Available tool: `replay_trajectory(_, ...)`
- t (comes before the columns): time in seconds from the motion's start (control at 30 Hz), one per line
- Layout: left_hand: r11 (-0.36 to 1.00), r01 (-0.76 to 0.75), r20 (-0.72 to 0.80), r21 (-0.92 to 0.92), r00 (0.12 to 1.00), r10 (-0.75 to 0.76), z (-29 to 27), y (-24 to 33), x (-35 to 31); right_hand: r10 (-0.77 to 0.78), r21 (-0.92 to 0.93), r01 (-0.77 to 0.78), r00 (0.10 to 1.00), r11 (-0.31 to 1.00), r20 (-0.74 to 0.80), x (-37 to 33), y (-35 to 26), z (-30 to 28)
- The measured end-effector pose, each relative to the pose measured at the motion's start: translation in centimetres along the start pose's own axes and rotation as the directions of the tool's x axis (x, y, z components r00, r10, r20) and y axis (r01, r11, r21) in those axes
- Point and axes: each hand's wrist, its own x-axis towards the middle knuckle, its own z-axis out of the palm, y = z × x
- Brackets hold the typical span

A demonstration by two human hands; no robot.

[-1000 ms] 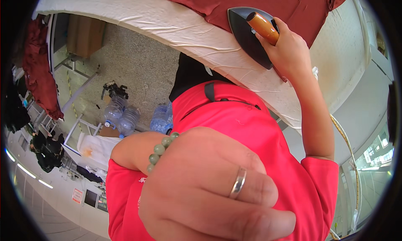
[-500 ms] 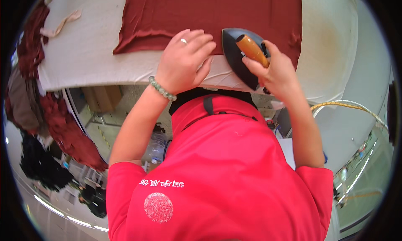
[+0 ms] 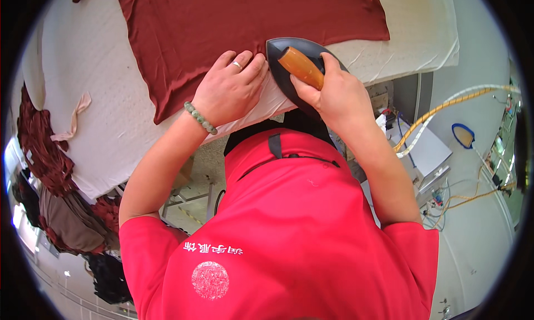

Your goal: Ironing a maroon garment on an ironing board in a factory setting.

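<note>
A dark red satiny garment (image 3: pixel 250 14) lies spread over a white-covered ironing table (image 3: pixel 105 92). My left hand (image 3: pixel 231 86) rests palm down on its near edge, fingers stretched out with nothing held. A ring and a green bead bracelet are on that hand and wrist. My right hand (image 3: pixel 339 89) grips the orange-brown handle of an iron (image 3: pixel 285 78). The iron stands just right of my left fingertips, its dark pointed body over the garment's near edge and the white cover. Its underside is hidden.
A pale fabric strip (image 3: pixel 75 117) lies at the table's left, beside bunched dark red cloth (image 3: pixel 41 147). Brown cloth (image 3: pixel 69 220) hangs below it. At the right, a yellow-and-white hose (image 3: pixel 445 108) curves past a white box (image 3: pixel 425 150) and loose cables.
The view has swung, so the table and garment appear tilted. My left hand has come down onto the garment's near edge. The iron, still in my right hand, appears farther left.
</note>
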Motion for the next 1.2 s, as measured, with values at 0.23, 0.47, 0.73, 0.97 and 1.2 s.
replay_trajectory(0.23, 0.998, -0.042, -0.071, 0.053, 0.996, 0.046, 0.2, -0.3, 0.0, 0.01, 0.004, -0.009, 0.995, 1.0, -0.095, 0.4, 0.0, -0.3)
replay_trajectory(0.47, 0.999, -0.011, -0.1, 0.05, 0.995, 0.016, 0.7, 0.1, -0.1, 0.018, -0.037, -0.02, 0.998, 0.999, -0.066, 0.4, 0.1, 0.1)
replay_trajectory(0.73, 0.999, 0.042, -0.207, 0.003, 0.978, -0.04, 1.3, -0.2, 0.5, 0.054, -0.034, -0.061, 0.978, 0.998, -0.199, 1.5, 5.7, -2.8)
replay_trajectory(0.97, 0.929, 0.227, -0.145, -0.291, 0.95, -0.278, -0.9, -0.3, 2.5, 0.216, 0.241, -0.162, 0.952, 0.957, -0.216, 6.5, 16.9, -9.9)
replay_trajectory(1.2, 0.555, 0.651, 0.117, -0.518, 0.697, -0.707, -3.7, -2.6, 8.2, 0.198, 0.274, -0.123, 0.942, 0.954, -0.269, 16.7, 24.8, -16.8)
